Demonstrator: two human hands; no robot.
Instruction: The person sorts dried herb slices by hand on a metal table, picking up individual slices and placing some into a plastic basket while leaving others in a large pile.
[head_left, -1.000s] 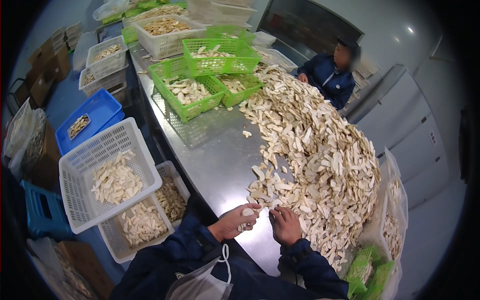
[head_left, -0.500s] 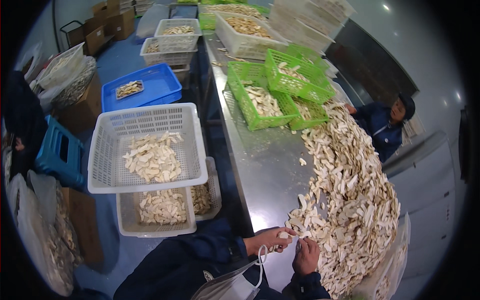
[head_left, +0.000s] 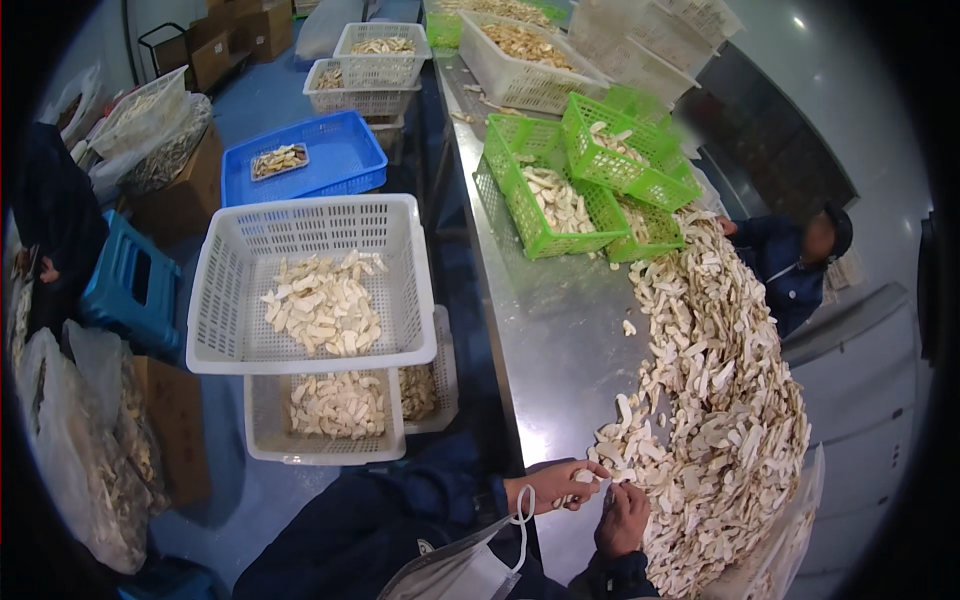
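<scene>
Over the near edge of the steel table (head_left: 545, 370), my left hand (head_left: 545, 489) is closed around a few pale dried mushroom slices (head_left: 584, 478). Close beside it, my right hand (head_left: 624, 517) has its fingers bent together. A small pale bit shows between the two hands, and what the right fingers grip is mostly hidden. A long heap of dried mushroom slices (head_left: 720, 400) lies along the right side of the table, its near end touching the area by my right hand.
Green baskets (head_left: 610, 238) with slices stand farther up the table, a white crate (head_left: 590, 88) behind them. Left of the table, a white basket (head_left: 205, 320) sits above another basket (head_left: 258, 425); beyond is a blue tray (head_left: 345, 183). A co-worker (head_left: 790, 270) stands across the heap.
The whole view has shifted slightly, so baskets and table appear farther right. My hands stay close together, with slices still in the left one.
</scene>
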